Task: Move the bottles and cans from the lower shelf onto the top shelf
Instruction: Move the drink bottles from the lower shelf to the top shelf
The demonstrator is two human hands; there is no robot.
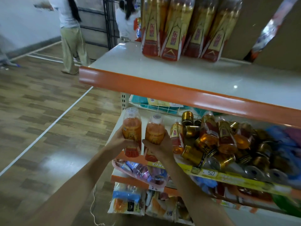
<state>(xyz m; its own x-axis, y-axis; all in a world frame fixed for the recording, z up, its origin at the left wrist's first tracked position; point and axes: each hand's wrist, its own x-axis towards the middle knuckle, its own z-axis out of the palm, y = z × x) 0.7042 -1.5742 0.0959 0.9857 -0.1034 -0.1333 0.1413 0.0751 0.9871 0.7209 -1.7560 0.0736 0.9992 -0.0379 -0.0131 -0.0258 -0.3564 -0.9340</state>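
I see the left hand point(121, 141) curl its fingers round a small clear plastic bottle of orange drink point(132, 128) with a pale cap and a red-and-gold label, while the right hand point(160, 146) grips a second matching orange-drink bottle point(154, 129) just beside it. Both bottles are upright, caps up, held in the air at the left end of the lower shelf point(236, 176) and below the orange front strip point(162, 90) of the white metal top shelf point(187, 74). Behind the right hand, a heap of gold metal cans and more orange-drink bottles point(219, 144) lies tumbled across the lower shelf, most on their sides, some cans showing silver ends toward me. The lower shelf's yellow price strip carries a white tag point(211, 173) reading 50. On the top shelf, well back from its edge, four tall orange-drink bottles point(179, 30) with the same red-and-gold labels stand close together. Bagged goods in clear and blue wrappers point(127, 199) fill the shelves further down. To the left, over a wood-pattern floor point(40, 111) crossed by white lines, a person in a white top and pale loose trousers point(71, 38) stands with their back to me
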